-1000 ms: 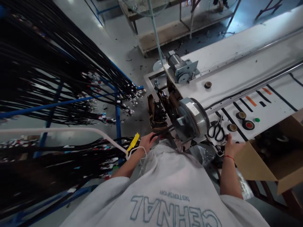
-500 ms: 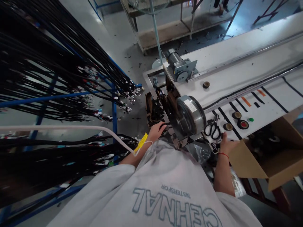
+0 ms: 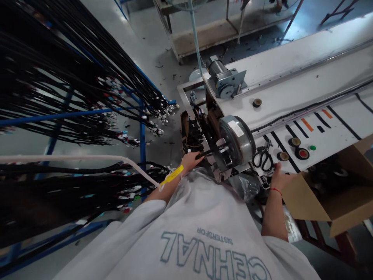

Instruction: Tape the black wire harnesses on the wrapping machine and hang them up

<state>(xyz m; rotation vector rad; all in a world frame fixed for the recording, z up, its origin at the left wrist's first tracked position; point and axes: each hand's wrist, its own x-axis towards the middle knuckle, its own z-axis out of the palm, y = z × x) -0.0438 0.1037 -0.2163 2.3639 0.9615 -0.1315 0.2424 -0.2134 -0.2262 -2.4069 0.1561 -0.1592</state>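
One carton [image 3: 306,202] beside right hand [image 3: 281,179], thumb spread, scissors [image 3: 265,151] near, left hand [image 3: 190,160] gripping black piece [image 3: 208,153] by reel [image 3: 239,140]

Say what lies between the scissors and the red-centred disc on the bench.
The head view shows a black tape roll and a black stripe between them.

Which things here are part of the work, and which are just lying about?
Seemingly in use:
black strip or bar gripped by the left hand
grey reel beside it

Seemingly just lying about:
scissors near the right hand
brown-centred roll beside the scissors
open cardboard box
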